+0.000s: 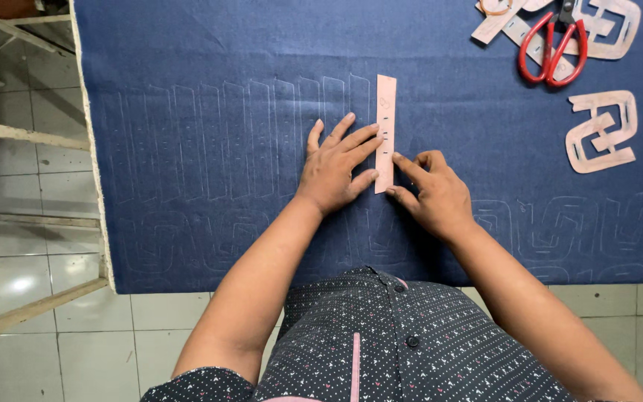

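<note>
Both hands on narrow pink cardboard template strip [385,132], blue denim cloth [210,67].
Left hand [334,165] flat, fingers spread, pressing strip; right hand [432,190] loosely curled, pinching near end.

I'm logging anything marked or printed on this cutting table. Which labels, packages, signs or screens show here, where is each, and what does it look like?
No packages, signs or screens.
Strip template: pale pink card rectangle with small dark markings, upright on the blue denim, held flat by the left hand, right hand at its lower edge.
Cut-out templates: pale pink interlocking shapes, at right, more under the red-handled scissors.
</note>
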Motion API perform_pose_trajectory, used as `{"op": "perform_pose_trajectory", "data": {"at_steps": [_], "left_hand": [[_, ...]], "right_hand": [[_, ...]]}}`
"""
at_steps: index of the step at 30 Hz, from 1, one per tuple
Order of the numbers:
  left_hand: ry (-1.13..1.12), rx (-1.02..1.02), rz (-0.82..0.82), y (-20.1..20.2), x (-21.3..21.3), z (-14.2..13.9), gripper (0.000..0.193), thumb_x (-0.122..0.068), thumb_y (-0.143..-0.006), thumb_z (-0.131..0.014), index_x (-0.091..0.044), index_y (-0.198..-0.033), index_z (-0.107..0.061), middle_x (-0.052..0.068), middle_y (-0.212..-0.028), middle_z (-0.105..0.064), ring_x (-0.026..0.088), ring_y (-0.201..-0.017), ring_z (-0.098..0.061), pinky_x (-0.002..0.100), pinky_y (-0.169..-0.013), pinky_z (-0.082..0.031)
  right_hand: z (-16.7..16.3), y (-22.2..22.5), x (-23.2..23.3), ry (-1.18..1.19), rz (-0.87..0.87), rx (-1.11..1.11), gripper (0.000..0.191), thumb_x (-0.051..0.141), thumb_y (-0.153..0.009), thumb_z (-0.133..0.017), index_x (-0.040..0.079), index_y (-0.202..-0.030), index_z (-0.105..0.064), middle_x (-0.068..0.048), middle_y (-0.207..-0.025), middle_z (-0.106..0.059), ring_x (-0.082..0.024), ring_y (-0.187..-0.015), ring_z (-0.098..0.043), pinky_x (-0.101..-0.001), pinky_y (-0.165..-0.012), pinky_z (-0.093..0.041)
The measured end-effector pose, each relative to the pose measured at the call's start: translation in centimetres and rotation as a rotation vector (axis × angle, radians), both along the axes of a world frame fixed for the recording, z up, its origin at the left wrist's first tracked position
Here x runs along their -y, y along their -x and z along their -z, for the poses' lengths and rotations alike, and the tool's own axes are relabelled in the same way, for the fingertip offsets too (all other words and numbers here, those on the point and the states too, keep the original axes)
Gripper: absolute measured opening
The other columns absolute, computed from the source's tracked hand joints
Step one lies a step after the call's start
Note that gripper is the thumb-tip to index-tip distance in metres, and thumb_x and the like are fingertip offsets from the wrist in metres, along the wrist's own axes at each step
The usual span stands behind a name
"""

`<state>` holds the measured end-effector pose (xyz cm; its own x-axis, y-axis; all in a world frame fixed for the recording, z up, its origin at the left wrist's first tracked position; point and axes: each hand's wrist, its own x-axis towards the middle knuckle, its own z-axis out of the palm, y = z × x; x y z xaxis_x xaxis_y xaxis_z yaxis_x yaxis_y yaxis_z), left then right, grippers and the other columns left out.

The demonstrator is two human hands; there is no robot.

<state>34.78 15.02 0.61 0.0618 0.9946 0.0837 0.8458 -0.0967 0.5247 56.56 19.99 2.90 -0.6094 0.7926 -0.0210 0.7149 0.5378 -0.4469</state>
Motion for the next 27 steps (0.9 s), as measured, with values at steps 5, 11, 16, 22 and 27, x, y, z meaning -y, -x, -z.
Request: {"op": "perform_pose_trajectory", "data": {"at_steps": [5, 11, 16, 22, 27], "left_hand": [[0.003, -0.014, 0.01, 0.1, 0.0, -0.1, 0.069, -0.047, -0.082, -0.078, -0.026, -0.144, -0.057, -0.007, -0.157, -0.047, 0.025, -0.152, -0.031, 0.063, -0.122, -0.009], [0.008, -0.021, 0.006, 0.0, 0.0, 0.4, 0.071, -0.048, -0.082, -0.078, -0.025, -0.146, -0.056, -0.008, -0.157, -0.047, 0.025, -0.153, -0.03, 0.063, -0.123, -0.009], [0.019, -0.014, 0.005, 0.0, 0.0, 0.2, 0.07, -0.047, -0.083, -0.078, -0.025, -0.145, -0.056, -0.008, -0.158, -0.046, 0.024, -0.153, -0.029, 0.063, -0.124, -0.008], [0.053, -0.017, -0.026, -0.9, -0.2, -1.6, 0.068, -0.041, -0.079, -0.078, -0.022, -0.141, -0.058, -0.004, -0.153, -0.046, 0.026, -0.15, -0.029, 0.066, -0.12, -0.008], [0.263, -0.137, 0.017, -2.7, -0.8, -3.0, 0.049, -0.028, -0.089, -0.067, -0.022, -0.137, -0.057, 0.001, -0.158, -0.049, 0.028, -0.142, -0.044, 0.056, -0.112, -0.032]], "right_hand": [[-0.1, 0.0, -0.1, 0.035, 0.002, 0.023, 0.057, 0.04, -0.085, -0.079, 0.025, -0.138, -0.066, -0.009, -0.115, -0.061, -0.028, -0.092, -0.066, -0.0416, -0.072, -0.055], [-0.4, 0.1, -0.2, 0.037, -0.007, 0.034, 0.057, 0.04, -0.085, -0.079, 0.026, -0.138, -0.066, -0.01, -0.115, -0.06, -0.028, -0.092, -0.066, -0.0418, -0.073, -0.055], [-0.2, 0.0, -0.1, 0.074, 0.008, 0.061, 0.056, 0.039, -0.086, -0.078, 0.028, -0.14, -0.065, -0.01, -0.117, -0.059, -0.028, -0.093, -0.066, -0.0419, -0.073, -0.055], [-0.3, -0.4, -1.6, 0.124, -0.026, -0.1, 0.043, 0.026, -0.093, -0.071, 0.015, -0.135, -0.069, -0.013, -0.118, -0.058, -0.029, -0.098, -0.065, -0.042, -0.082, -0.055], [-2.8, 0.6, -5.2, -0.147, -0.046, -0.163, 0.021, 0.023, -0.103, -0.067, 0.01, -0.117, -0.076, -0.015, -0.104, -0.063, -0.036, -0.099, -0.064, -0.0455, -0.088, -0.052]]}}
